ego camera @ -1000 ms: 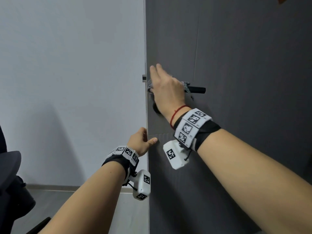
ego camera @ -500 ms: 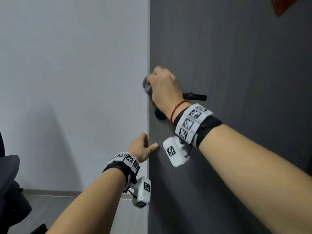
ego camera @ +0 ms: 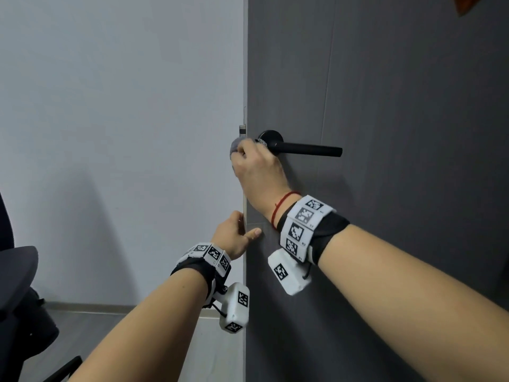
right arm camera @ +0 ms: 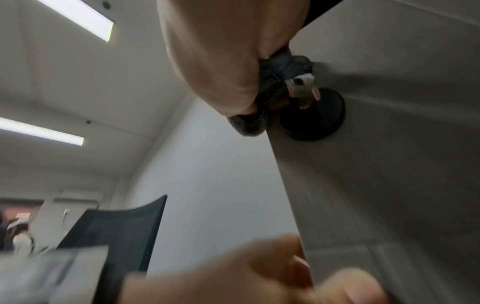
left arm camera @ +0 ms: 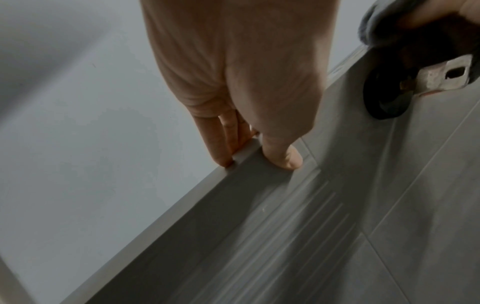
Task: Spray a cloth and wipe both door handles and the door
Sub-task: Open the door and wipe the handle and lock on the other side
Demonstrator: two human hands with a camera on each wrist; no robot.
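Observation:
The dark grey door [ego camera: 399, 188] stands ajar, its free edge running down the middle of the head view. A black lever handle [ego camera: 303, 150] sticks out to the right from its round rosette. My right hand [ego camera: 242, 157] grips a bunched grey cloth [ego camera: 235, 146] against the door edge, just below and left of the rosette. In the right wrist view the cloth [right arm camera: 259, 119] sits beside a lower black lock rosette [right arm camera: 311, 117] with a key [right arm camera: 302, 85] in it. My left hand [ego camera: 245, 230] pinches the door edge lower down, thumb [left arm camera: 285, 158] on the near face, fingers behind.
A white wall [ego camera: 124, 133] lies left of the door edge. A black office chair [ego camera: 16, 285] stands at the far left on the grey floor. An orange item [ego camera: 468, 4] hangs on the door at the top right corner.
My right hand, first flat over the handle's base, curled round the cloth and slid down and left to the door edge, uncovering the rosette. The left hand kept its hold.

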